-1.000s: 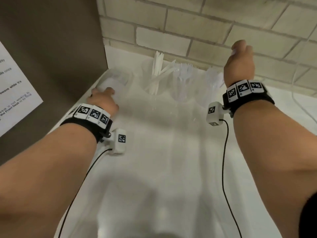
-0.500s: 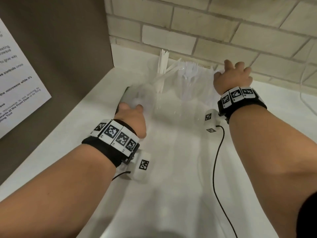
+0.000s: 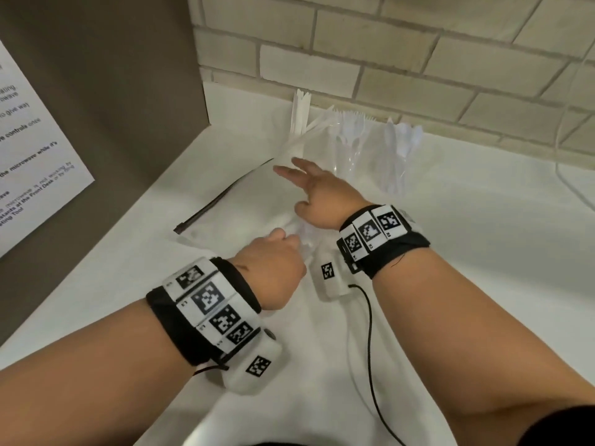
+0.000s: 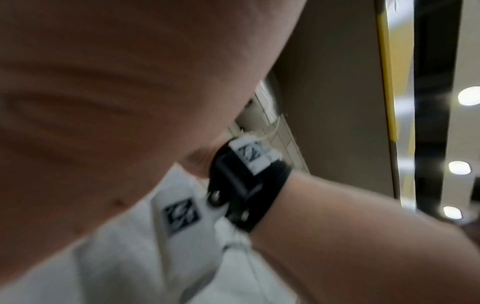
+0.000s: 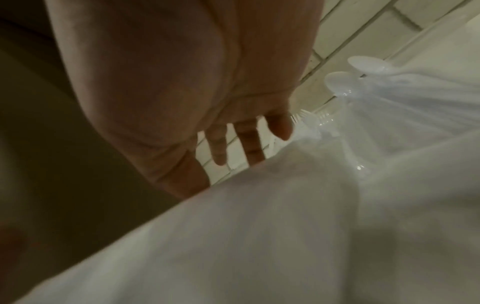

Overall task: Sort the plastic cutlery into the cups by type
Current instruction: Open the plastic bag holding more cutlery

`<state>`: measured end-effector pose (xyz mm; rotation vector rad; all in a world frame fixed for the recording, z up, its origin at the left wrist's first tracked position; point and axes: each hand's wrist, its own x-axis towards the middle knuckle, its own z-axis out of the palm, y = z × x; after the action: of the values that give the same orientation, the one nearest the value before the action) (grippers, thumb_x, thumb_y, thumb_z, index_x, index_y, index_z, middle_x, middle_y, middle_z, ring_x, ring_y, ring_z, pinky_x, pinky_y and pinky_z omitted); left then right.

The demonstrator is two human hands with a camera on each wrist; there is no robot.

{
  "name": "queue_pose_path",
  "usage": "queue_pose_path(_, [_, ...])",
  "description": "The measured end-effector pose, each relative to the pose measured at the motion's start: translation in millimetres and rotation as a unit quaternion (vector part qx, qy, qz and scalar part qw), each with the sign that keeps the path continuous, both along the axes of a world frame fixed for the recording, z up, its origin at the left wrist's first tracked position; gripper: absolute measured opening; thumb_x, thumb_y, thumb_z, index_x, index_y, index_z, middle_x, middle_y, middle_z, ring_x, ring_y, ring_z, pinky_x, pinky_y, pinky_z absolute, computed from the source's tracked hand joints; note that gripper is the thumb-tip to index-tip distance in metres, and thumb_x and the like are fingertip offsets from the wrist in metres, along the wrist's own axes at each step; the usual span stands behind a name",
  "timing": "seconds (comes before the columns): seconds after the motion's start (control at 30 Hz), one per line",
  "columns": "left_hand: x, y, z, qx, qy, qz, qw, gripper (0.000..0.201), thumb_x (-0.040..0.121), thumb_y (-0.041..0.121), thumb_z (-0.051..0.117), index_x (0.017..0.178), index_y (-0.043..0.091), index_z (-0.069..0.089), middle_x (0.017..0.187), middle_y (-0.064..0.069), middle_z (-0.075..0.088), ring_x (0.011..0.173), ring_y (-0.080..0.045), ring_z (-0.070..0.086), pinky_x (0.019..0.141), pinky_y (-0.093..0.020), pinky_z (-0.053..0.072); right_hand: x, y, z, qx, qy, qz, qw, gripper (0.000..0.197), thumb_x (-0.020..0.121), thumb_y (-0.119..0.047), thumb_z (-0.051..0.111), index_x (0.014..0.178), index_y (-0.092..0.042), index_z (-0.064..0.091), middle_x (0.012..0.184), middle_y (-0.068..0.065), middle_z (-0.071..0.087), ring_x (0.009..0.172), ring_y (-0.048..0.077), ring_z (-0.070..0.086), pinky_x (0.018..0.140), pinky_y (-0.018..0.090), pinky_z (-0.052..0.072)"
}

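Head view shows both hands now drawn in over the middle of the white counter (image 3: 483,239); half a second ago they were apart, the right up by the cups and the left farther left. The left hand (image 3: 272,272) is curled, its fingertips apparently pinching the near edge of a clear, flat plastic zip bag with a dark seal strip (image 3: 225,201), though glare makes the pinch hard to confirm. The right hand (image 3: 322,194) reaches across just above it, fingers spread and straight, holding nothing, hovering over or touching the bag. Beyond the hands, against the pale brick wall (image 3: 402,53), stand three clear plastic cups: one with white plastic knives (image 3: 299,111), one with clear plastic forks (image 3: 352,127), one with clear plastic spoons (image 3: 404,136). Right wrist view confirms the spread fingers (image 5: 249,148) and the spoons (image 5: 345,80) upright in their cup. No loose cutlery shows on the counter, so sorting looks finished and the hands seem to be turning to the empty bag.
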<state>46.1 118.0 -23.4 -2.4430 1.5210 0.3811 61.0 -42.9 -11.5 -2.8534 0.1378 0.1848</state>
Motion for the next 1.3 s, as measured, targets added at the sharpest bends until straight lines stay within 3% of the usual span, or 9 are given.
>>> queue_pose_path(0.1, [12.5,8.6,20.8,-0.132,0.07,0.033,0.988,0.013,0.09,0.023,0.048,0.088,0.031,0.058,0.092,0.003,0.048,0.094,-0.022,0.05,0.071,-0.031,0.04,-7.0,0.7,-8.7,-0.002,0.041,-0.035,0.999,0.077,0.086,-0.028,0.049,0.15,-0.044,0.009,0.135,0.009,0.043,0.107,0.024,0.053,0.092,0.039,0.047])
queue_pose_path(0.2, [37.8,15.6,19.7,-0.258,0.005,0.189,0.947,0.029,0.089,0.024,0.052,0.117,0.029,0.051,0.116,-0.003,0.044,0.112,-0.027,0.04,0.093,-0.038,0.037,-17.9,1.7,-7.8,-0.025,0.068,-0.067,0.995,0.064,0.087,-0.036,0.05,0.147,-0.03,0.03,0.136,0.009,0.045,0.118,0.028,0.052,0.096,0.035,0.045])
queue_pose_path(0.4, [86.9,24.0,-11.0,-0.145,0.08,0.486,0.858,0.059,0.093,0.029,0.046,0.144,0.014,0.02,0.147,-0.017,0.022,0.129,-0.038,0.032,0.101,-0.05,0.034,-40.2,14.2,10.7,-0.014,0.177,-0.041,0.983,0.034,0.089,-0.032,0.052,0.115,-0.013,0.062,0.107,0.001,0.06,0.085,0.016,0.054,0.068,0.025,0.042])
queue_pose_path(0.57, [104.1,27.6,-12.5,-0.275,0.157,0.388,0.866,0.035,0.084,0.018,0.067,0.117,0.009,0.06,0.113,-0.008,0.062,0.105,-0.026,0.057,0.089,-0.031,0.045,-29.8,1.6,22.0,-0.012,0.042,-0.084,0.996,0.031,0.087,-0.024,0.054,0.115,-0.018,0.064,0.108,0.003,0.065,0.098,0.022,0.064,0.079,0.027,0.049])
queue_pose_path(0.67, [98.3,27.0,-2.7,-0.441,0.234,0.327,0.802,0.026,0.072,0.005,0.078,0.088,0.021,0.064,0.08,0.007,0.056,0.073,-0.01,0.056,0.069,-0.016,0.045,-20.2,2.9,17.4,0.031,-0.102,-0.073,0.992,0.059,0.085,-0.034,0.061,0.14,-0.03,0.041,0.138,0.0,0.048,0.128,0.025,0.041,0.104,0.039,0.038])
queue_pose_path(0.77, [90.8,21.6,8.7,-0.485,0.261,0.233,0.801,0.023,0.073,0.01,0.079,0.075,0.028,0.065,0.073,0.007,0.059,0.061,-0.001,0.051,0.064,-0.01,0.043,-8.0,24.6,18.8,0.046,-0.13,-0.013,0.99,0.059,0.092,-0.045,0.052,0.147,-0.033,0.031,0.148,-0.004,0.041,0.139,0.02,0.029,0.112,0.043,0.026])
queue_pose_path(1.03, [88.9,24.6,17.7,-0.593,0.307,0.287,0.687,0.035,0.081,0.008,0.073,0.092,0.032,0.051,0.077,0.002,0.069,0.071,-0.007,0.066,0.081,-0.029,0.052,5.8,38.5,24.9,0.191,-0.222,-0.001,0.956,0.017,0.091,-0.016,0.06,0.107,-0.017,0.067,0.092,-0.004,0.065,0.08,0.006,0.059,0.084,0.03,0.05])
queue_pose_path(1.17, [83.4,23.0,28.1,-0.604,0.316,0.27,0.68,0.036,0.082,0.009,0.073,0.099,0.031,0.05,0.074,0.002,0.072,0.072,-0.005,0.069,0.081,-0.026,0.052,7.6,43.2,29.7,0.222,-0.28,-0.009,0.934,0.016,0.085,-0.022,0.07,0.101,-0.019,0.073,0.093,0.0,0.065,0.071,-0.002,0.052,0.074,0.016,0.046])
queue_pose_path(1.3, [79.8,17.7,39.3,-0.615,0.264,0.263,0.695,0.032,0.085,0.006,0.067,0.097,0.029,0.05,0.072,0.004,0.071,0.067,-0.002,0.067,0.073,-0.021,0.05,6.6,41.5,41.3,0.186,-0.306,-0.026,0.933,0.006,0.086,-0.02,0.068,0.091,-0.016,0.071,0.086,-0.002,0.062,0.068,0.002,0.05,0.072,0.024,0.047])
